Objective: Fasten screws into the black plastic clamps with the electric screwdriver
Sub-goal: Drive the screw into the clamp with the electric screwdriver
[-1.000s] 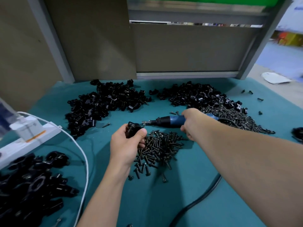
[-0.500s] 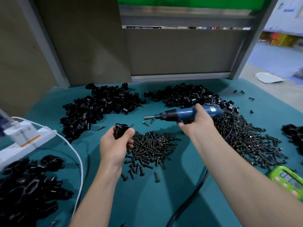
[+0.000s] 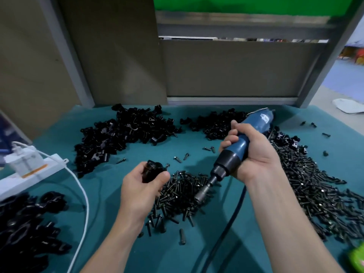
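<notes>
My left hand (image 3: 140, 191) grips a black plastic clamp (image 3: 152, 170) between thumb and fingers, with a screw head showing at its top right. My right hand (image 3: 254, 154) is wrapped round the blue electric screwdriver (image 3: 240, 147). The tool points down and to the left, and its metal bit tip (image 3: 201, 195) touches the small pile of black screws (image 3: 180, 196) in the middle of the teal mat. The clamp is a short way left of the bit, apart from it.
Heaps of black clamps lie at the back left (image 3: 126, 134), back centre (image 3: 214, 123) and near left (image 3: 27, 227). A larger spread of screws (image 3: 315, 192) covers the right. A white power strip (image 3: 29, 168) with a white cable sits left. The screwdriver's black cord (image 3: 228, 229) runs toward me.
My right hand has swung the screwdriver from level and pointing left to tilted down, bringing its bit into the screw pile. My left hand still holds the clamp in about the same place.
</notes>
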Demonstrator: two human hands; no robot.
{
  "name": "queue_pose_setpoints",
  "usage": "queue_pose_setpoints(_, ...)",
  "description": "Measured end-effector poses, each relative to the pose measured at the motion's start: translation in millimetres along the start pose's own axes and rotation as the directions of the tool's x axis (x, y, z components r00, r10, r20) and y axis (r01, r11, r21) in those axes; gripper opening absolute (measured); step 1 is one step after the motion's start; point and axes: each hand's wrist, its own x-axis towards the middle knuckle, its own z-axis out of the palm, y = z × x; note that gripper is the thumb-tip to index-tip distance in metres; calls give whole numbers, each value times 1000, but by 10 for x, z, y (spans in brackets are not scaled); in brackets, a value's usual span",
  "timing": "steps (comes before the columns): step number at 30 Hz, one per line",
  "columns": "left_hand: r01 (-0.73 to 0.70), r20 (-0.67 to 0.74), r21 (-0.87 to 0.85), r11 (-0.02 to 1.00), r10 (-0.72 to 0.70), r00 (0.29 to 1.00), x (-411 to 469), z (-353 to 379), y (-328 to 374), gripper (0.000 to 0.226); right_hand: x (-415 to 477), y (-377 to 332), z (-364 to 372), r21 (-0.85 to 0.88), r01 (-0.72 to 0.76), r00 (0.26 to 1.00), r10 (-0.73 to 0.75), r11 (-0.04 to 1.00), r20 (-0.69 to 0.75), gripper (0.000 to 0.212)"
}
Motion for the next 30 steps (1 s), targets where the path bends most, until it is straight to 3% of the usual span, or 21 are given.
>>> queue_pose_setpoints(3, 1, 47, 63, 998, -4, 999, -73, 53, 36, 19, 75, 4, 23, -24, 71, 997, -71, 997, 0, 8)
queue_pose_setpoints(10, -58, 106, 64, 996, 51, 993, -120, 84, 153, 26, 333, 112, -30, 17, 212, 971, -209, 977, -112, 14)
queue_pose_setpoints(13, -94, 150, 62, 994, 84, 985, -134, 84, 150, 23, 391, 95, -89, 53, 239, 963, -229, 970, -143, 13)
queue_pose_setpoints(17, -104, 171, 108, 989, 85, 982, -139, 104, 105, 47, 411, 105, -118, 72, 246, 963, -236, 967, -131, 12)
queue_pose_setpoints(21, -58, 160, 115, 992, 39, 986, -147, 94, 92, 52, 389, 141, -92, 81, 259, 961, -248, 963, -122, 14)
queue_pose_setpoints(30, 7, 169, 27, 1000, -12, 986, -152, 103, 162, 30, 324, 233, -1, 5, 391, 920, -391, 920, -3, 21)
